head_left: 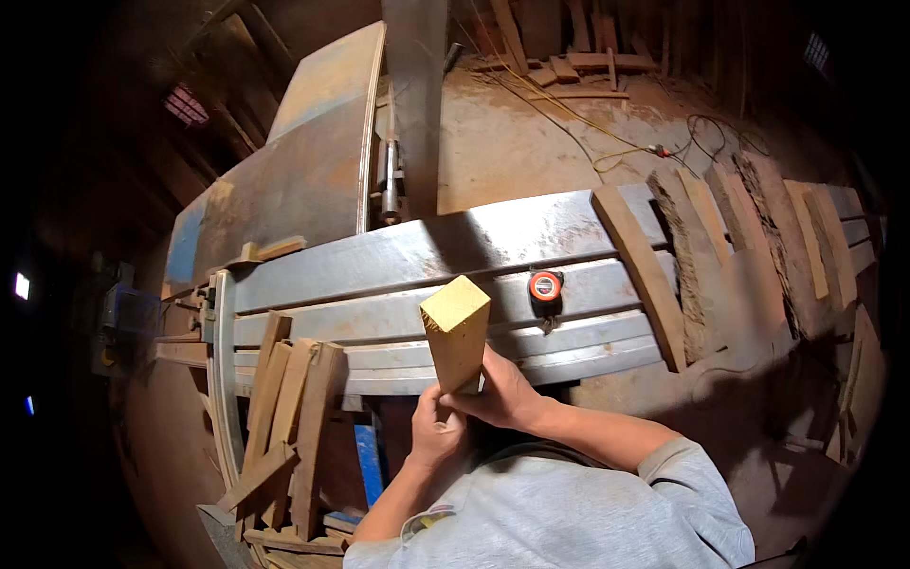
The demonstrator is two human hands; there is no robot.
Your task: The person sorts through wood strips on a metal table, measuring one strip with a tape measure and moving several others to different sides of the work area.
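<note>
I hold a square-section length of pale yellow wood [456, 330] end-on toward the camera, its cut end uppermost. My left hand [435, 434] grips its lower part from the left, and my right hand [500, 391] wraps around it from the right. The block hangs just in front of a long grey metal saw table [398, 261]. A round red and black tape measure [545, 285] lies on that table, a little to the right of the block.
Several rough planks [720, 256] lie across the table's right end. Wood offcuts [289, 427] lean stacked at lower left. A tall saw column [415, 104] and a large metal guard panel [303, 171] rise behind. Yellow cable [578, 123] trails on the sawdust floor.
</note>
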